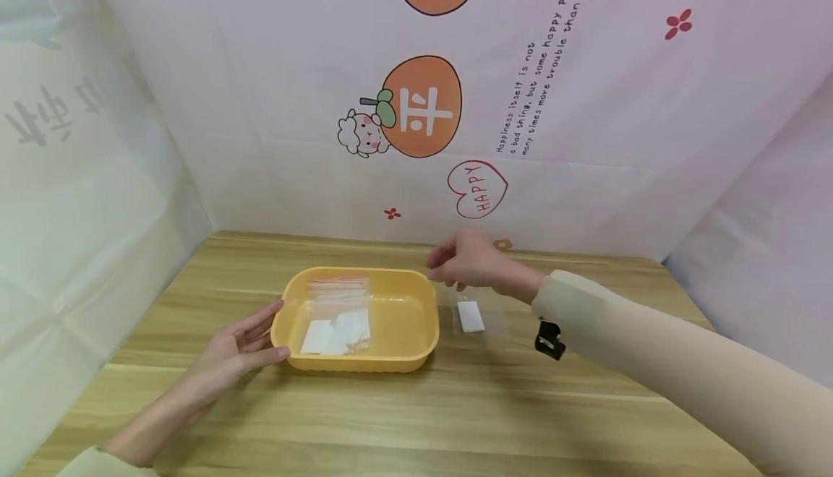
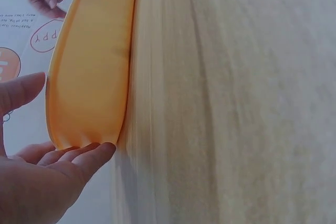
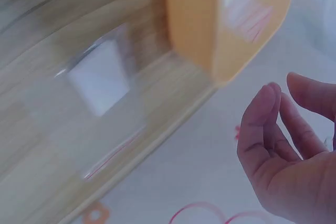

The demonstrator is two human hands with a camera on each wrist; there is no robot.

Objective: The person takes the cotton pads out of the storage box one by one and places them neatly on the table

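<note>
A yellow plastic basin (image 1: pixel 403 318) stands on the wooden table. My left hand (image 1: pixel 237 347) touches its left end, fingers fairly straight along the end wall and thumb near the front corner. In the left wrist view the thumb sits apart from the basin's wall (image 2: pixel 94 66). Clear zip bags (image 1: pixel 336 300) with red-lined tops and white pieces inside lie in the basin's left half. Another clear zip bag (image 3: pixel 113 124) holding a white rectangle (image 1: pixel 471 316) lies flat on the table right of the basin. Above it, my right hand (image 1: pixel 471 259) hovers near the basin's right rim, fingers loosely curled around nothing.
The wooden table (image 1: pixel 364 419) meets a hanging white sheet (image 1: pixel 293 188) with printed cartoons and lettering along its back edge. Pale sheets also hang on both sides. A black device (image 1: pixel 550 340) is strapped by the right sleeve (image 1: pixel 625 340).
</note>
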